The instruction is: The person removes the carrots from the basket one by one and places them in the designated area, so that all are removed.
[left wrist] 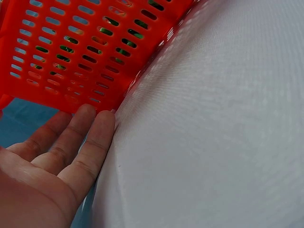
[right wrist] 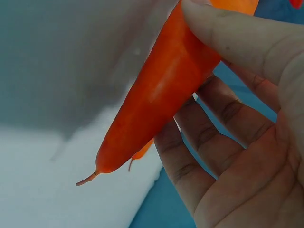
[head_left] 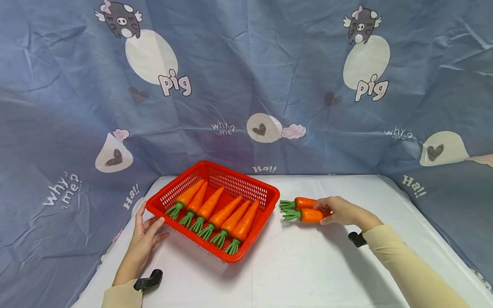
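A red plastic basket (head_left: pixel 265 188) with slotted walls holds several orange carrots (head_left: pixel 209 205), laid side by side with green tops toward the front. At its left corner, my left hand (head_left: pixel 143 239) touches the basket with fairly straight fingers. In the left wrist view, its fingertips (left wrist: pixel 102 121) meet the basket's lower corner. To the right of the basket, my right hand (head_left: pixel 340 210) pinches a carrot (head_left: pixel 310 215) between thumb and fingers, its green top pointing left. A second carrot (head_left: pixel 305 202) lies just behind, partly hidden by the hand.
A white cloth (head_left: pixel 285 273) covers the table. Blue printed fabric (head_left: pixel 246 85) rises behind it and along both sides. Each wrist wears a black camera band, such as the left band (head_left: pixel 148 281).
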The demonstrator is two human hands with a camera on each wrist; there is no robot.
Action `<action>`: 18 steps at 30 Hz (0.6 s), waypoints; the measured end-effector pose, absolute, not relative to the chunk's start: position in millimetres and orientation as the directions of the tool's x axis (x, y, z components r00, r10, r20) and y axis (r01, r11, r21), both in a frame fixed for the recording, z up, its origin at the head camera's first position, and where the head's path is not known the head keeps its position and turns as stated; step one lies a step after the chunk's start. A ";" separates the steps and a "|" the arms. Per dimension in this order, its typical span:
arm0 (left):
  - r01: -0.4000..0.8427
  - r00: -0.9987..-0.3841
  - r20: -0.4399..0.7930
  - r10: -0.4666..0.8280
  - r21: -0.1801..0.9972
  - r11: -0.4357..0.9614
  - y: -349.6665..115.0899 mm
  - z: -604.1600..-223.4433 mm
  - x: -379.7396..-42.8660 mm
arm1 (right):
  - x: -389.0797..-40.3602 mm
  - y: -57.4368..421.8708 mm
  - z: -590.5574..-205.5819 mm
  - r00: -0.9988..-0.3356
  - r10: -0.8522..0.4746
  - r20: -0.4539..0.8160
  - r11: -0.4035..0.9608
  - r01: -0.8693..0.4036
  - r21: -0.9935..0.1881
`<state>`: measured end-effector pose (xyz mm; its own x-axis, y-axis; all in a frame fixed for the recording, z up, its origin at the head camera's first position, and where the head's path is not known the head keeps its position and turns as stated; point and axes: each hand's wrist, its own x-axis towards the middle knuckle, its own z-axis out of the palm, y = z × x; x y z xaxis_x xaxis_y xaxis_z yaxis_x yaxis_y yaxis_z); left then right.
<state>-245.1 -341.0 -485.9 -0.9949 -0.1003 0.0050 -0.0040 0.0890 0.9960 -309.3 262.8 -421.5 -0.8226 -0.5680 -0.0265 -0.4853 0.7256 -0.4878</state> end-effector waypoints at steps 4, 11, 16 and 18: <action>-0.006 -0.995 0.004 -0.103 0.996 0.091 -340.5 -485.6 -244.3 | -310.3 262.1 -427.0 -0.821 -0.569 -0.040 0.729 -0.481 -0.487; -0.023 -0.994 -0.012 -0.109 0.995 0.102 -340.4 -484.8 -245.2 | -311.4 260.8 -431.9 -0.835 -0.546 -0.075 0.751 -0.448 -0.485; -0.045 -0.993 -0.032 -0.113 0.992 0.116 -340.8 -485.2 -245.8 | -312.4 260.9 -433.8 -0.837 -0.542 -0.072 0.756 -0.448 -0.477; -0.052 -0.993 -0.038 -0.115 0.992 0.116 -340.8 -485.2 -245.7 | -312.6 260.2 -434.7 -0.841 -0.537 -0.066 0.760 -0.448 -0.470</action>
<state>-245.7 -340.8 -485.2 -0.9926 -0.1154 -0.0382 -0.0517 0.1159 0.9919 -312.6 260.2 -434.7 -0.8410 -0.5370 -0.0665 -0.4484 0.7604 -0.4699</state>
